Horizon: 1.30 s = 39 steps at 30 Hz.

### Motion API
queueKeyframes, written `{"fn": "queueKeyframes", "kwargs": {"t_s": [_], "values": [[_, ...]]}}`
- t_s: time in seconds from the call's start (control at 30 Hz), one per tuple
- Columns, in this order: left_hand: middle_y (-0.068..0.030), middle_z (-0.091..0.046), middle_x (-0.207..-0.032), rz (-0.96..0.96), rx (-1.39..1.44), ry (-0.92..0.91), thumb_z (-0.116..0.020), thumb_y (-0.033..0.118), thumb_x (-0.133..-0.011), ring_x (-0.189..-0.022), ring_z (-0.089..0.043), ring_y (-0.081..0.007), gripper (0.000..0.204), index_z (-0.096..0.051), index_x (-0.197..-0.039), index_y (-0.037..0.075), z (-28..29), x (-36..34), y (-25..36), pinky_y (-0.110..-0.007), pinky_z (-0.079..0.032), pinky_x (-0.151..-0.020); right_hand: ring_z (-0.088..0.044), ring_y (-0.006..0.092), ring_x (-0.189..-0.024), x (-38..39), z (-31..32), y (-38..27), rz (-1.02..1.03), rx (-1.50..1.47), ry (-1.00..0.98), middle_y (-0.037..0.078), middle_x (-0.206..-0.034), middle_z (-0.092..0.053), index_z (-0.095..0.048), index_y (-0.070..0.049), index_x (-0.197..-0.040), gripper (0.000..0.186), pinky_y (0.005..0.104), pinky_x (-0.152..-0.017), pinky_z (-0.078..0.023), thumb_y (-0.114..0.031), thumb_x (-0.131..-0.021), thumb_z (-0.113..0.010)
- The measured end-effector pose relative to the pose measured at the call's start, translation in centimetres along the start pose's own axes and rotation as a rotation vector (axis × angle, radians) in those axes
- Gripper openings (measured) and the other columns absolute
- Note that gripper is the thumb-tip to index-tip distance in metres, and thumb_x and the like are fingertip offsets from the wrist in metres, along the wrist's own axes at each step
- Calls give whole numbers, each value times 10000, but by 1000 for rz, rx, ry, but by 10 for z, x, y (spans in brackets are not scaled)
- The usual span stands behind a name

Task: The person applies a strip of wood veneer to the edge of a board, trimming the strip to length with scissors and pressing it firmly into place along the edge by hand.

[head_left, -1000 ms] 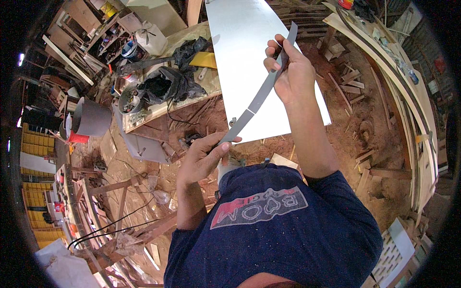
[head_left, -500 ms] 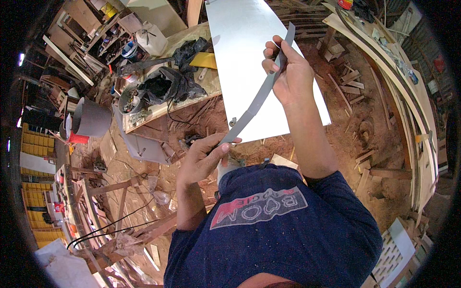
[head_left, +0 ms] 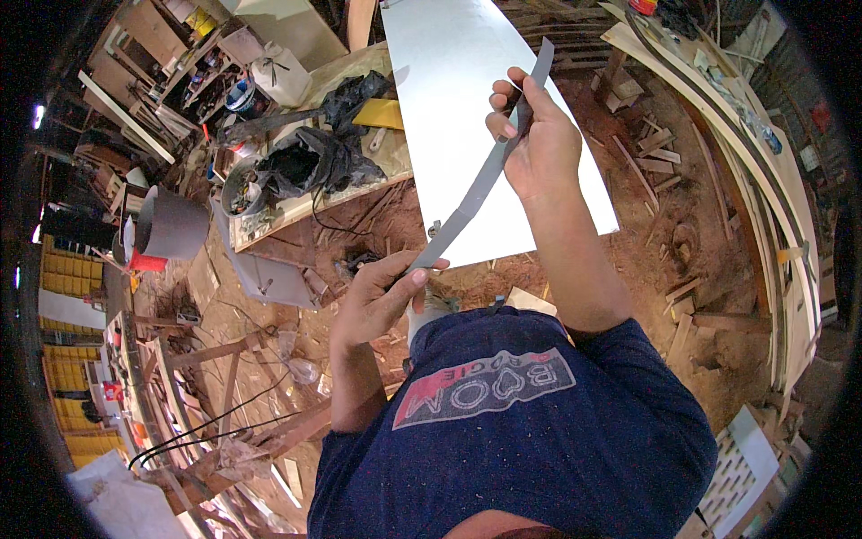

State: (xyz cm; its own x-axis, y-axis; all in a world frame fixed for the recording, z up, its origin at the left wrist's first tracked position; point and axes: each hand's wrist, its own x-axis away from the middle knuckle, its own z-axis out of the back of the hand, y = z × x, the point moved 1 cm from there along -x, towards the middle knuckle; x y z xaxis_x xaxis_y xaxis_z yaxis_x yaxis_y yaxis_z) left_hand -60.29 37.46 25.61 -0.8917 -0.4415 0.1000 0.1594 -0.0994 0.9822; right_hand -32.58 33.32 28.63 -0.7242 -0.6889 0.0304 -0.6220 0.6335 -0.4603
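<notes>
1. A long grey strip (head_left: 480, 184), thin and slightly bowed, is held in the air in front of the chest, above the sawdust-covered floor (head_left: 673, 234).
2. Its long axis is seen to run diagonally, from low on the person's left to high on the right.
3. The lower end is pinched by the left hand (head_left: 377, 301), closed around it between thumb and fingers.
4. The upper part is gripped by the right hand (head_left: 534, 144), fingers curled shut about it; the tip sticks out beyond.
5. A large white sheet (head_left: 476, 108) is seen lying behind the strip, beside a cluttered workbench (head_left: 296, 202).
</notes>
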Motion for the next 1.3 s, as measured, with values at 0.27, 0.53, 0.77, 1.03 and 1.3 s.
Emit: {"fn": "queueKeyframes", "kwargs": {"t_s": [0.27, 0.53, 0.77, 1.03, 1.3], "values": [[-21, -669, -812, 7, -6, -5, -607, 273, -1107, -664, -597, -94, 338, -748, -1266, 11, 3, -5, -5, -277, -455, -589, -575, 195, -847, 0, -3, 0, 9, 36, 27, 152, -975, -654, -586, 33, -1216, 256, 284, -592, -431, -178, -1138, -466], [2, -634, -753, 54, 48, 67, -587, 224, -1108, -657, -583, -78, 307, -724, -1282, 12, 9, -7, -22, -256, -442, -603, -577, 173, -809, -12, 13, -7, 21, 105, -23, 131, -938, -656, -595, 13, -1207, 237, 261, -579, -417, -194, -1128, -511], [9, -667, -772, 132, 90, 65, -614, 293, -1101, -616, -557, -36, 327, -742, -1220, 16, 1, -21, -25, -220, -422, -534, -590, 80, -777, 36, 53, 4, -204, 1019, -396, 44, -939, -734, -777, 1, -1135, 230, 243, -677, -465, -164, -979, -743], [-55, -744, -822, 97, -108, 222, -705, 185, -1046, -748, -713, -121, 207, -750, -1026, -16, 7, -22, -43, -277, -574, -673, -482, 55, -631, 6, 109, -26, -115, 745, 20, 7, -795, -652, -737, -38, -933, 186, 211, -533, -315, -220, -956, -769], [-105, -773, -950, -9, 123, 295, -714, 136, -1027, -841, -735, -165, 160, -726, -1060, -21, 42, 2, -35, -330, -605, -772, -560, 95, -703, -8, 167, -70, -174, 366, 80, 55, -888, -668, -658, -44, -1006, 143, 200, -520, -352, -133, -965, -762]]}}
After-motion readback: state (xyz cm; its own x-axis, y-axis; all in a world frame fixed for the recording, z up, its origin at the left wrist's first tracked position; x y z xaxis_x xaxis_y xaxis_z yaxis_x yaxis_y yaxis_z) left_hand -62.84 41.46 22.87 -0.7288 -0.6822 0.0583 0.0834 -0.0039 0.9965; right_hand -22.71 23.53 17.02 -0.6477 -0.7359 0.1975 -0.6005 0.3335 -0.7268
